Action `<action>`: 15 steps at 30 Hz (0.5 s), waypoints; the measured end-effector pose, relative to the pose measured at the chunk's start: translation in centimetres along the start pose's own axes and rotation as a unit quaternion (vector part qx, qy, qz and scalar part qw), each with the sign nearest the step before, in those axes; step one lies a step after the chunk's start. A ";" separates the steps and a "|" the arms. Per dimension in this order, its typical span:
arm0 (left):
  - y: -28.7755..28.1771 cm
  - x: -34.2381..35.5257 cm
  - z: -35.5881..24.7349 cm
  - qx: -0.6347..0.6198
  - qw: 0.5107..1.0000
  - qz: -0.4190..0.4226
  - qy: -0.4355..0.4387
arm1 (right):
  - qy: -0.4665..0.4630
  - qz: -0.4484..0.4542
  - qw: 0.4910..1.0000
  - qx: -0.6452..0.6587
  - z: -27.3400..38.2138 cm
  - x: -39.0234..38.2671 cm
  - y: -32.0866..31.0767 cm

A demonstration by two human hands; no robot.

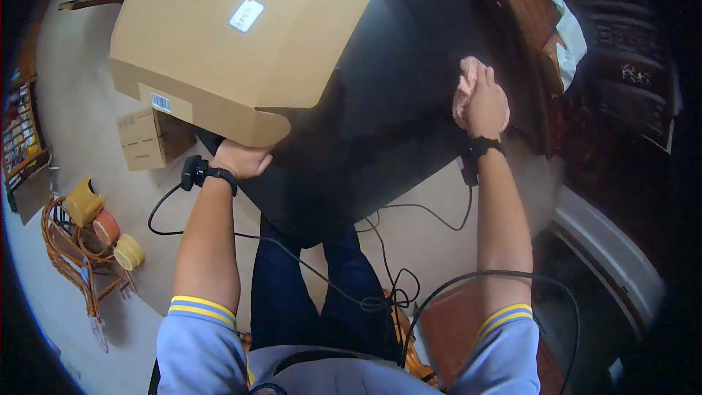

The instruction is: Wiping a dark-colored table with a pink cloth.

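Observation:
A large open cardboard box piece (234,66) with a small white label and a barcode sticker lies over the back left of a black tabletop (380,139). My left hand (241,159) is tucked under its front flap at the table's edge, fingers curled and partly hidden, apparently gripping the cardboard. My right hand (486,102) holds a crumpled pink cloth (466,91) against the right part of the black surface. Both wrists carry black straps, with cabled devices.
A smaller carton (142,146) stands on the floor at left, near rattan pieces (66,241) and yellow and pink round items. Dark wooden furniture (621,95) lines the right, with a white item (570,44). Black cables (431,216) loop below the table around my legs.

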State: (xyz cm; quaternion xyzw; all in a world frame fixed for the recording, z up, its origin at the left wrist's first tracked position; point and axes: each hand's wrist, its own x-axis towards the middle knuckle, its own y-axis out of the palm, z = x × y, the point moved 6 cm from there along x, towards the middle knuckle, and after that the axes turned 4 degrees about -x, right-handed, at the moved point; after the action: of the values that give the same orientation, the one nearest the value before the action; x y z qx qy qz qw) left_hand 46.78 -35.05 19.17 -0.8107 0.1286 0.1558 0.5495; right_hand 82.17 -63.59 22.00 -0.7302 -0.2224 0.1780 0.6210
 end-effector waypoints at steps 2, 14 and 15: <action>-0.1 0.3 -0.4 -0.006 1.000 -0.015 0.005 | 0.002 -0.010 1.000 0.016 -1.8 -1.1 0.2; -1.1 1.3 -1.3 -0.070 0.994 0.081 -0.027 | -0.127 0.067 0.990 0.013 2.2 -6.3 -1.8; -0.9 1.4 -1.3 -0.071 0.993 0.088 -0.021 | -0.124 0.081 0.989 0.026 2.4 -7.3 -1.3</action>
State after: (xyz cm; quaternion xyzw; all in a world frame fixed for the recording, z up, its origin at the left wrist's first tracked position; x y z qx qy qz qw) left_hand 48.61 -35.99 19.87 -0.8295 0.1767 0.2297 0.4775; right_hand 74.59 -65.41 22.75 -0.7017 -0.2334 0.3223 0.5910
